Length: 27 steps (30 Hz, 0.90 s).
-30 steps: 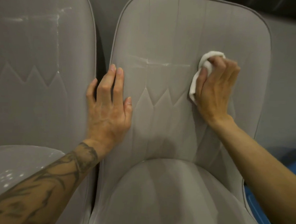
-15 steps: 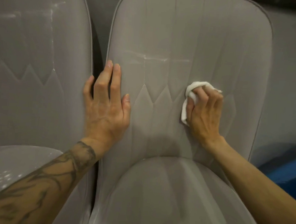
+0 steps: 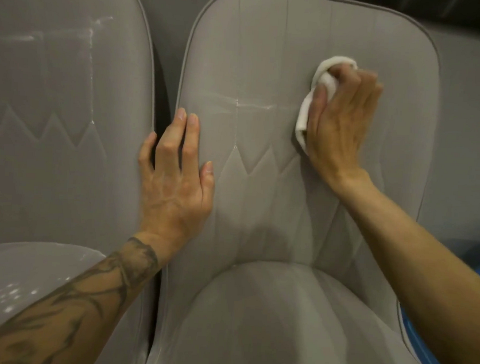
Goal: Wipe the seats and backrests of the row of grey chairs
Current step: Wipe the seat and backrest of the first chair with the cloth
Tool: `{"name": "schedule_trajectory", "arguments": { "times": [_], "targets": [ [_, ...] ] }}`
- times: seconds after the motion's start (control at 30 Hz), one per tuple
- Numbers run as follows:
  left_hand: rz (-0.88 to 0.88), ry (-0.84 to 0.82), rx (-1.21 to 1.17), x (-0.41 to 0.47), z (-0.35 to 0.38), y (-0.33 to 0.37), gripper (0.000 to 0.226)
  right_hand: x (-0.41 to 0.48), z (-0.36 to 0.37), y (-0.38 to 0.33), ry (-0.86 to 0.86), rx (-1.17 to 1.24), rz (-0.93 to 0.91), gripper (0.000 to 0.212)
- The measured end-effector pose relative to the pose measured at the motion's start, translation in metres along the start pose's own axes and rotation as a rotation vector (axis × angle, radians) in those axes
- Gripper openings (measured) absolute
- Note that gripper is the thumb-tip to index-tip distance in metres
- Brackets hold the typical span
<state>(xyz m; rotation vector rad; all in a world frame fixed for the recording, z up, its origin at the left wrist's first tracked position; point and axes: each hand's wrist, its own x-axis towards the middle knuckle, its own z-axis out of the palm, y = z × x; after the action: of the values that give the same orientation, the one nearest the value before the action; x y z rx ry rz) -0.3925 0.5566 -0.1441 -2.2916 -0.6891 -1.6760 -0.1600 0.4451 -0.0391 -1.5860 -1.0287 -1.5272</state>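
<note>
As right hand (image 3: 345, 115), clenched round white cloth (image 3: 304, 121), swings from mid-panel back up to upper right of backrest (image 3: 268, 52): left hand (image 3: 177, 184) flat, fingers straight, bracing left edge; pale streak (image 3: 237, 102) unwiped, pass judged unfinished.

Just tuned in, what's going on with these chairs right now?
A person is wiping the backrest of the grey chair in front of them. The right hand grips a bunched white cloth against the backrest's upper right, while the left hand rests flat near its left edge. A whitish streak shows mid-backrest, and the neighbouring chair on the left has similar marks.
</note>
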Motion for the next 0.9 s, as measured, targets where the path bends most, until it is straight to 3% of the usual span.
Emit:
{"name": "schedule_trajectory", "arguments": {
  "times": [0.07, 0.17, 0.23, 0.33, 0.43, 0.57, 0.63, 0.83, 0.9],
  "targets": [
    [0.004, -0.001, -0.006, 0.000, 0.001, -0.001, 0.064, -0.018, 0.000, -0.017, -0.026, 0.035, 0.032, 0.022],
    [0.005, 0.003, -0.010, 0.001, 0.002, -0.001, 0.063, -0.064, -0.018, -0.026, -0.248, 0.111, -0.209, 0.025],
    [0.009, 0.014, -0.007, 0.000, 0.002, -0.001, 0.063, -0.045, -0.017, -0.020, -0.226, 0.101, -0.276, 0.023],
    [0.014, 0.027, -0.002, 0.000, 0.004, -0.003, 0.062, 0.017, 0.010, -0.015, -0.034, 0.034, -0.079, 0.020],
    [0.014, 0.033, -0.007, 0.000, 0.003, -0.002, 0.062, 0.023, 0.017, -0.032, 0.032, 0.051, 0.118, 0.026],
    [0.019, 0.024, -0.005, 0.000, 0.002, -0.002, 0.062, -0.054, -0.014, -0.053, -0.242, 0.207, -0.321, 0.027],
    [0.017, 0.020, -0.004, -0.001, 0.002, -0.001, 0.063, -0.043, -0.018, -0.039, -0.301, 0.174, -0.433, 0.029],
    [0.014, 0.032, -0.005, -0.001, 0.006, -0.003, 0.063, 0.061, 0.025, -0.029, -0.001, 0.020, -0.033, 0.025],
    [0.022, 0.035, -0.001, -0.001, 0.005, -0.003, 0.063, 0.032, 0.018, -0.040, -0.031, 0.079, -0.076, 0.022]
  ]
}}
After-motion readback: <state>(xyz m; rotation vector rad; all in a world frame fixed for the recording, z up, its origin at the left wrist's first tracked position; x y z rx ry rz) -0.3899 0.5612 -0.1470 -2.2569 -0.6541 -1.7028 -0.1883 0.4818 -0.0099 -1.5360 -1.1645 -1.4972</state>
